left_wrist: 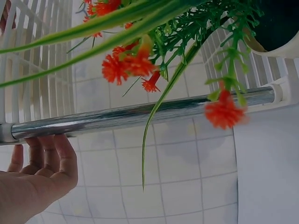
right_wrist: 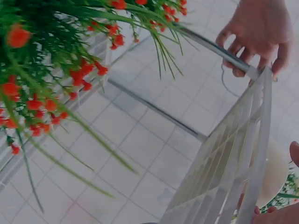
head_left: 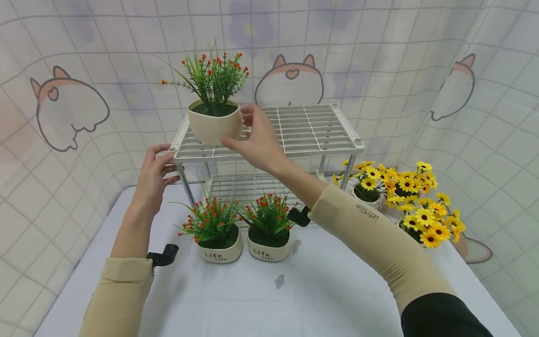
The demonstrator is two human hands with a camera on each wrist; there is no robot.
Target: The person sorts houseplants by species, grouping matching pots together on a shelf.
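A cream pot (head_left: 210,126) with green sprigs and orange-red flowers stands on the left of the top shelf of a white wire rack (head_left: 311,126). My right hand (head_left: 241,127) grips the pot's right side, thumb low at the front and fingers at the rim. My left hand (head_left: 162,157) holds the rack's front-left top corner; in the right wrist view its fingers (right_wrist: 259,35) curl over that corner and the chrome pole (right_wrist: 215,49). The left wrist view shows the left hand (left_wrist: 39,172) just under the pole (left_wrist: 140,114). Through the shelf (right_wrist: 233,154) the pot (right_wrist: 275,175) shows.
Two more cream pots of orange-red flowers (head_left: 220,236) (head_left: 269,234) stand on the white table (head_left: 294,299) in front of the rack. Two pots of yellow sunflowers (head_left: 370,187) (head_left: 429,220) stand to the right. A checked curtain with cat prints surrounds the table.
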